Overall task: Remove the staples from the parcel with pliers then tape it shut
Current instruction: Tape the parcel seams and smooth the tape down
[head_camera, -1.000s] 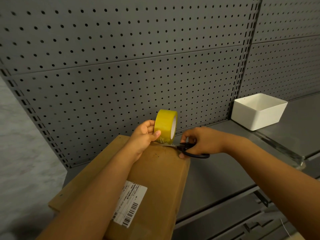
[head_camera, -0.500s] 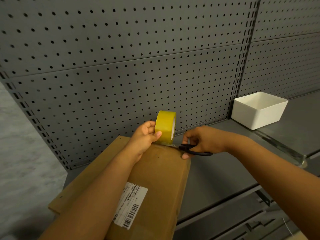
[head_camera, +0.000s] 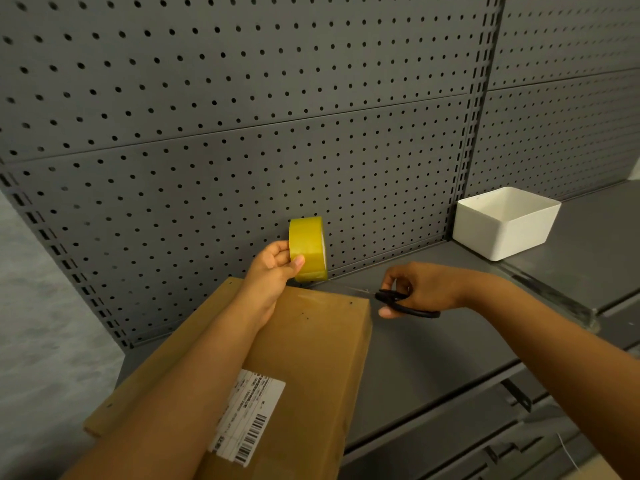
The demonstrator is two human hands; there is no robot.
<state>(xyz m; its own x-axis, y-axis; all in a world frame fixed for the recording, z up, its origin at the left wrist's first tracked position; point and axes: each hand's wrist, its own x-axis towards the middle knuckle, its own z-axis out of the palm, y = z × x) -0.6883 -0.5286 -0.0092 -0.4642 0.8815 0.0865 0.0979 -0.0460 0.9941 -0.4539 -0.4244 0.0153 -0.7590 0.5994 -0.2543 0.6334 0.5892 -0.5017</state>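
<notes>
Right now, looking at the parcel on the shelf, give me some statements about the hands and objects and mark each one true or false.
1. The left hand holds the yellow tape roll. True.
2. The right hand holds pliers. False: it grips black-handled scissors.
3. The white bin sits on the parcel. False: it stands on the grey shelf, off to the right by the pegboard.
4. A printed label with a barcode is stuck on the parcel. True.
5. The tape roll lies flat on the shelf. False: it is held up on edge at the parcel's far end.
</notes>
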